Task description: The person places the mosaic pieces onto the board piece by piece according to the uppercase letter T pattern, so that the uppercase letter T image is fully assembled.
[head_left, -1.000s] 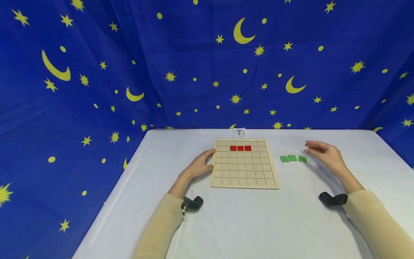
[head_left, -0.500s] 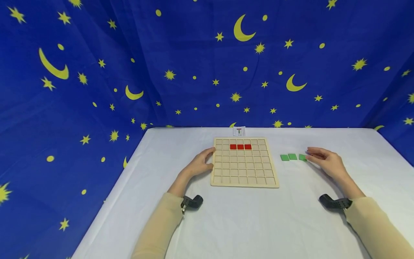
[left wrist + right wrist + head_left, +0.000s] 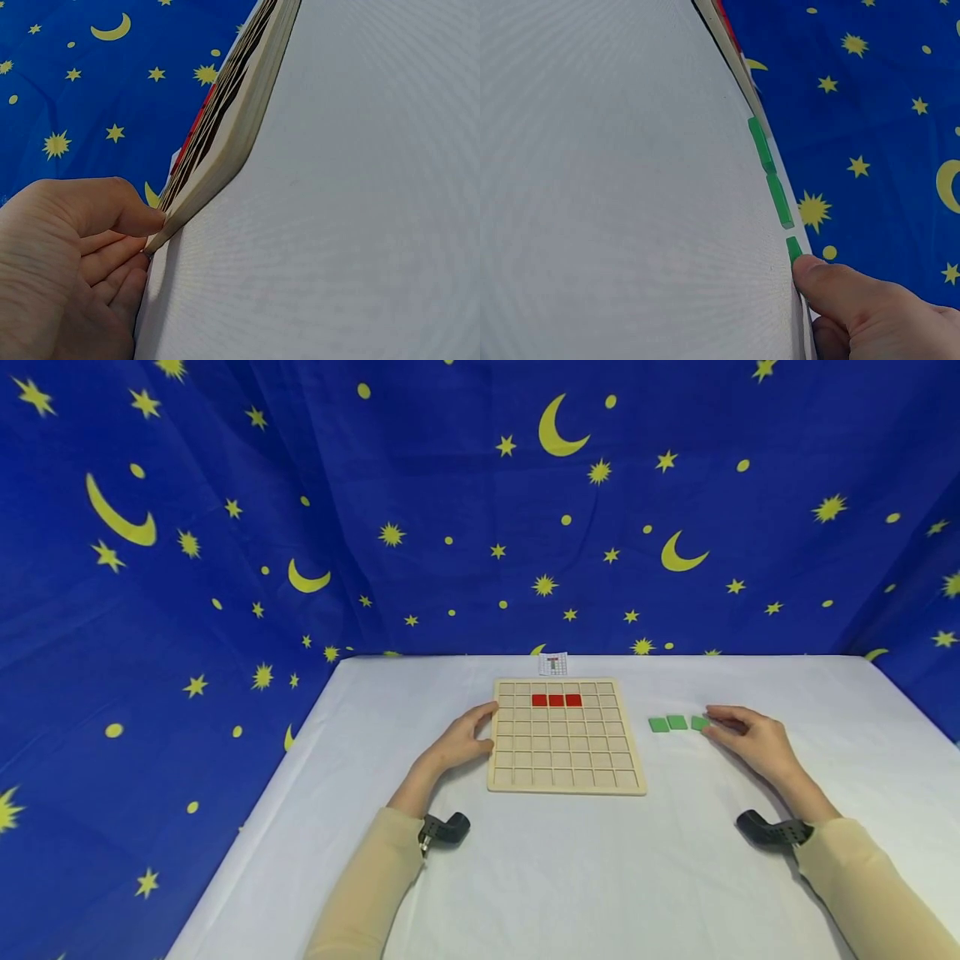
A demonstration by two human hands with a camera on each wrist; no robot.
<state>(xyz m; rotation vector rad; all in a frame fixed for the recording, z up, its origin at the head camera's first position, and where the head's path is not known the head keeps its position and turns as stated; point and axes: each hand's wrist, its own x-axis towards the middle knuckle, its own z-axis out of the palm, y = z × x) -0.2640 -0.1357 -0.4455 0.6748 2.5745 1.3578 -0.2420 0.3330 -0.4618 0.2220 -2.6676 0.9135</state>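
A wooden grid board (image 3: 566, 752) lies on the table with three red tiles (image 3: 556, 701) in a row in its second row from the back. My left hand (image 3: 455, 743) rests against the board's left edge, thumb and fingertips spread along the rim; the left wrist view shows the thumb (image 3: 139, 214) right at that edge. To the right of the board lie two green tiles (image 3: 677, 722). My right hand (image 3: 753, 745) pinches a third green tile (image 3: 699, 723), the rightmost, between thumb and fingers. Part of that tile hides behind the thumb in the right wrist view.
A small printed card (image 3: 553, 664) with a coloured grid pattern lies behind the board. White cloth covers the table (image 3: 570, 877). A blue curtain (image 3: 450, 485) with moons and stars stands at the back and sides.
My right hand has come down and slightly left onto the rightmost green tile, and its thumb and fingers have closed on it. The left hand stays at the board's edge.
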